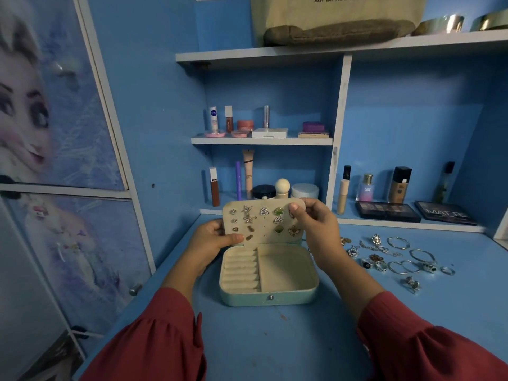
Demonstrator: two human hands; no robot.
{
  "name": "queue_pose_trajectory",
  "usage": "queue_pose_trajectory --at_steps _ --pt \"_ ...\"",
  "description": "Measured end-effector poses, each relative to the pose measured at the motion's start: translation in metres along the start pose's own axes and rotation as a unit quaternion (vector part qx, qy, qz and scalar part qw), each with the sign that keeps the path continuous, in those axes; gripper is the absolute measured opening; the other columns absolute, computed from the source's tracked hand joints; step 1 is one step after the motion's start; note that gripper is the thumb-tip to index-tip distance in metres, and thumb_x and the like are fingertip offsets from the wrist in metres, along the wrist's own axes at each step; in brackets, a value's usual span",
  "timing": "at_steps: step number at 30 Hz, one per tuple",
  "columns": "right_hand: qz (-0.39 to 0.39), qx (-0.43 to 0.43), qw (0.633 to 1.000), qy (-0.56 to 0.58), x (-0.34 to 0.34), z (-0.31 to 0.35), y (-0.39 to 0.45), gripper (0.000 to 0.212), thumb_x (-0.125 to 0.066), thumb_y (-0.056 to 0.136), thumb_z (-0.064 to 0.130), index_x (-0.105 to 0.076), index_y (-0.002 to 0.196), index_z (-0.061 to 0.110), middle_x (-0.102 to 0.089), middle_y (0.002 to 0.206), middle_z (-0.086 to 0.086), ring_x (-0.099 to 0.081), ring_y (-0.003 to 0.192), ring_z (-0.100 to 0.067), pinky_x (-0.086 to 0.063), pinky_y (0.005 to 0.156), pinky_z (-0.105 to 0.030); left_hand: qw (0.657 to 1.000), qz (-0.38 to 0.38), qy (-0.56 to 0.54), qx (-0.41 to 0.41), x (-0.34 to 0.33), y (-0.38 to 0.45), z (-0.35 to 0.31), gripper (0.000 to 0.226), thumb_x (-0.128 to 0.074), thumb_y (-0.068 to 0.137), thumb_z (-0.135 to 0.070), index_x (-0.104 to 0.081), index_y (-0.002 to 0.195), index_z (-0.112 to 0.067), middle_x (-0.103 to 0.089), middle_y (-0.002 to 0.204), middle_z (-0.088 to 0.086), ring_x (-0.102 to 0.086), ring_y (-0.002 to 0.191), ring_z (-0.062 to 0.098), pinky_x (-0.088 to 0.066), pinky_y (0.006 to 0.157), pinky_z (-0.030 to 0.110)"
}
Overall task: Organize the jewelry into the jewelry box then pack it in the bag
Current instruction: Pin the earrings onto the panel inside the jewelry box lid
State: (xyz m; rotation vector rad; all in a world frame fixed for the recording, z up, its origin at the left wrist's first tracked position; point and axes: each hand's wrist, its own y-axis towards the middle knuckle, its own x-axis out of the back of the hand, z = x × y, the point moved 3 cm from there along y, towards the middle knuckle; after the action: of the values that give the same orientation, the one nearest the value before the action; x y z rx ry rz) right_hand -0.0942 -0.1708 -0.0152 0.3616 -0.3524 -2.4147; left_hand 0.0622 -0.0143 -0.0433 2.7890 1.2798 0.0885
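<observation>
At the far left a cabinet door [63,111] edges the blue worktop [275,339], leaving bare surface on that side. My left hand [217,237] pinches the left edge of the earring panel [261,224], thumb on its lower corner. The jewelry box [268,273] sits open mid-worktop, its lid upright, with room in front. My right hand [316,221] pinches the panel's upper right corner, an earring [292,214] under its fingers. Further right, loose rings and bracelets [395,257] lie scattered near the shelf edge. The bag [338,20] rests on the top shelf.
</observation>
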Motion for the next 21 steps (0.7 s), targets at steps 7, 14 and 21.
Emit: queue_pose_trajectory --at_steps 7,14,21 --pt "0.014 0.002 1.0 -0.006 0.0009 0.0021 0.0008 0.014 -0.061 0.091 0.015 -0.064 0.097 0.003 -0.064 0.08 -0.003 -0.06 0.069 -0.007 -0.051 0.058 -0.015 1.0 -0.003 -0.001 -0.002 0.0 -0.0003 -0.0005 0.03 -0.075 0.073 0.006 -0.068 0.098 -0.006 -0.074 0.096 0.008 -0.071 0.088 0.022 -0.058 0.076 0.029" --pt "0.034 -0.009 0.999 0.036 0.0034 0.0026 -0.0003 0.007 -0.063 0.089 0.012 -0.067 0.093 0.008 -0.071 0.081 0.0 -0.067 0.071 -0.005 -0.055 0.063 -0.019 1.0 -0.016 0.011 -0.024 -0.0022 -0.0019 -0.0048 0.031 -0.074 0.072 0.01 -0.065 0.095 -0.01 -0.073 0.089 0.004 -0.071 0.074 0.01 -0.055 0.062 0.019" --pt "0.067 -0.033 0.996 0.044 0.0039 0.0039 0.0003 0.005 -0.06 0.091 0.009 -0.063 0.091 0.006 -0.071 0.074 0.003 -0.066 0.064 -0.003 -0.051 0.057 -0.016 0.999 -0.011 0.014 -0.031 -0.0028 -0.0037 -0.0062 0.036 -0.074 0.072 0.01 -0.065 0.101 -0.01 -0.073 0.094 0.004 -0.07 0.077 0.01 -0.055 0.062 0.019"
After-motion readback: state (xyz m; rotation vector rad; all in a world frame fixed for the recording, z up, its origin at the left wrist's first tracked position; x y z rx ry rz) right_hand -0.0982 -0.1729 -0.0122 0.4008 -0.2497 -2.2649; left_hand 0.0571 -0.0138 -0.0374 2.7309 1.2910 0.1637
